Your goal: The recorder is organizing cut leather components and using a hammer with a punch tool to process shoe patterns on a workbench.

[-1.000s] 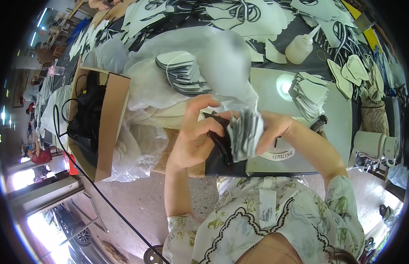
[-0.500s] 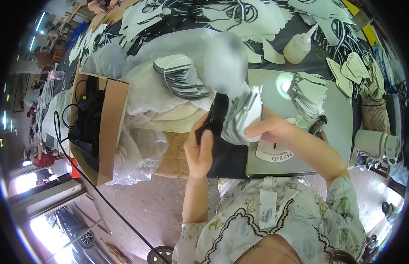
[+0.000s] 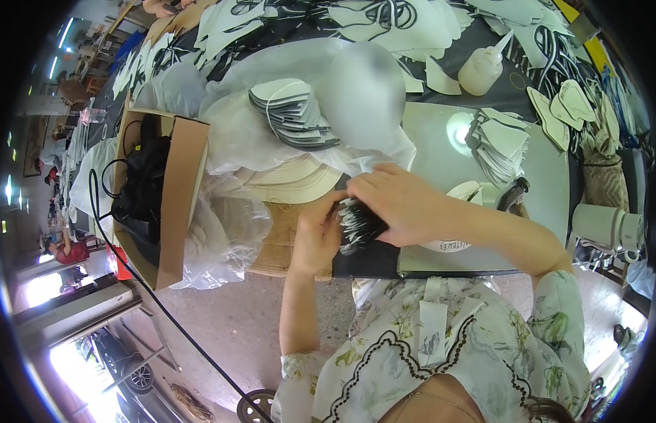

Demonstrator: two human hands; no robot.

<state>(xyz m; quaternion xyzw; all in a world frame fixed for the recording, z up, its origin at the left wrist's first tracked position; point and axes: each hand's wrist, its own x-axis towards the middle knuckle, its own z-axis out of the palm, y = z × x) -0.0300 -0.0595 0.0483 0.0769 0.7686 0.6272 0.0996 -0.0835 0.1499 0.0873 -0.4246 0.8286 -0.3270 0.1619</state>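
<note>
Moved in the last half second: right hand (image 3: pixel 398 201), turned over and brought from beside the left hand (image 3: pixel 319 233) to across it; the pale faces it showed are now out of sight.

Held stack (image 3: pixel 361 224), one: dark face, pale layered edges; layers too blurred to count. Located between the hands, above the table's near edge, just left of the board.
Bound stack (image 3: pixel 289 109), one, on clear plastic sheeting (image 3: pixel 225 130).
Fanned stack (image 3: pixel 497 144), one, on the board.
Spouted bottle (image 3: pixel 481 72), one, whitish.
Cardboard box (image 3: pixel 181 204), one, open, black contents.
Dark-headed tool (image 3: pixel 512 194), one.

Surface: table (image 3: pixel 356 266), black-covered, bearing a grey-green board (image 3: pixel 430 148).
Room: grey floor (image 3: pixel 222 310); person in red (image 3: pixel 68 250) at far left; dark car (image 3: pixel 130 366) at lower left.

Fingers: right, curled closed over the held stack's top; left, partly hidden, closed on its left side. Both grip it.
</note>
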